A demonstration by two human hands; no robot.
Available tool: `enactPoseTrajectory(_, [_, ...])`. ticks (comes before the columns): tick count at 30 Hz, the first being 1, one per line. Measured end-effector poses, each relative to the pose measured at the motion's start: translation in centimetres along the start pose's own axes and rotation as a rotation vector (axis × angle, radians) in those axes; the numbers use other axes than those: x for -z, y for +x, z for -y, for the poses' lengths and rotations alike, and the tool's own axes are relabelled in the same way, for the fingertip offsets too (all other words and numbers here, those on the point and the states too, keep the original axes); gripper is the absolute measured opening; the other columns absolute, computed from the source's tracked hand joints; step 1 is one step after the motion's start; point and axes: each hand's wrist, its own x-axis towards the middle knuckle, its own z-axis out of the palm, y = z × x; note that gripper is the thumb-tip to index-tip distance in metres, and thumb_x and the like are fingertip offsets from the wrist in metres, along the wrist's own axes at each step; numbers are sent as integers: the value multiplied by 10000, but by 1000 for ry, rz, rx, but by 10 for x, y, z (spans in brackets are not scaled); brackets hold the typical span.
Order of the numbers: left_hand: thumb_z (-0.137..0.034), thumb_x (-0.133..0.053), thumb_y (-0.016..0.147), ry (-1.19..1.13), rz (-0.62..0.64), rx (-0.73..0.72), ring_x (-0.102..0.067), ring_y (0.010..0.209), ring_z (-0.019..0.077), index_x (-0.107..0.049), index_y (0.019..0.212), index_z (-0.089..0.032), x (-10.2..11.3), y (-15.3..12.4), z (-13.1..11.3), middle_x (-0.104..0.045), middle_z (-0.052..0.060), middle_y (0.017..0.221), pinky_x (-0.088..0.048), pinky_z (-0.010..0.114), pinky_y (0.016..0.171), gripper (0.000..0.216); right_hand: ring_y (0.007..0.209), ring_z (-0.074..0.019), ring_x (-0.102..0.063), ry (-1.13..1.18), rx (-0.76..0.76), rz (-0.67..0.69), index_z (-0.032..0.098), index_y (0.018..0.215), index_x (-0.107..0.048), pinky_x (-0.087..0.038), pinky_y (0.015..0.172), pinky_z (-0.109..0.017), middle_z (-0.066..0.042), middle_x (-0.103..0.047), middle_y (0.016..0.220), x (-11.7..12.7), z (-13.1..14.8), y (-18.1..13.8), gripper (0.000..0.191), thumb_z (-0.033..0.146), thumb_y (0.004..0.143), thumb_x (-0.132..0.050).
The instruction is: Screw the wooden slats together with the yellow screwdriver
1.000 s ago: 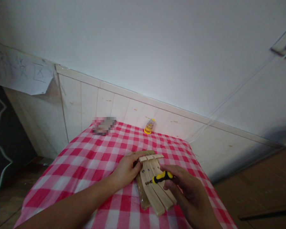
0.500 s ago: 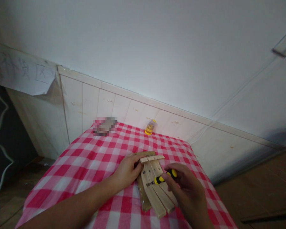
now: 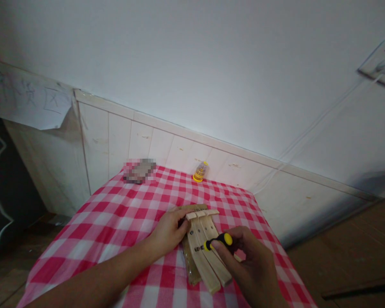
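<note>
My left hand [image 3: 168, 229] is closed around the upper left edge of a slatted wooden piece [image 3: 201, 256], its thumb along the side. The pale curved slats have several dark screw holes or screw heads and a crosspiece at the far end. A brown, film-wrapped slab [image 3: 190, 267] lies under them. A yellow and black screwdriver [image 3: 218, 242] is gripped by my right hand [image 3: 255, 265], thumb against the handle. It lies slanted, its tip at a screw on the left slat. My right hand hides part of the right-hand slats.
A red-and-white checked cloth [image 3: 154, 248] covers the table. A small yellow-based clear container [image 3: 199, 172] and a blurred-out flat object [image 3: 139, 171] sit at the back by the panelled wall [image 3: 141, 137]. A cord runs up to a wall socket [image 3: 380, 64].
My right fingers have shifted along the screwdriver handle, with the thumb now nearer its front and the yellow end more exposed. My left hand stays on the wooden piece. The view has shifted slightly.
</note>
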Motion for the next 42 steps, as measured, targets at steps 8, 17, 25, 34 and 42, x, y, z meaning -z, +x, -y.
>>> enactPoseTrajectory(8, [-163,-488,918,17,-9,-5,-613,1223,195,-640,1305,-305,0,1,4,-680,-11,1326,-454,333,1065,439,718,-165,-701,172,18,41,259,1021,-676,-603,638,-251,-22,-718,850,-6,-3,9,162,201,870,-678])
enactPoseTrajectory(17, [-167,-494,908,23,-16,4,-627,1203,200,-643,1306,-300,-1,0,2,-684,-2,1320,-463,340,1059,445,852,-212,-765,60,-17,239,265,1161,-717,-643,709,-272,-75,-777,1080,19,5,6,258,287,910,-659])
enactPoseTrajectory(25, [-186,-475,920,21,-6,-3,-628,1203,208,-623,1330,-294,0,0,1,-680,12,1328,-473,359,1049,449,551,-135,-617,-19,9,78,215,787,-620,-529,500,-214,10,-632,657,1,9,16,126,274,883,-676])
enactPoseTrajectory(34, [-193,-475,939,-11,8,-12,-601,1254,198,-615,1341,-305,1,0,0,-666,-2,1348,-447,353,1096,440,656,-160,-653,123,63,70,235,927,-657,-586,586,-255,-23,-680,781,-1,1,12,48,227,884,-676])
enactPoseTrajectory(42, [-173,-483,921,12,-3,-8,-605,1245,199,-610,1349,-307,0,0,2,-662,0,1354,-455,352,1084,466,910,-226,-742,111,-5,218,250,1177,-685,-639,760,-318,-98,-752,1084,16,3,8,261,264,920,-644])
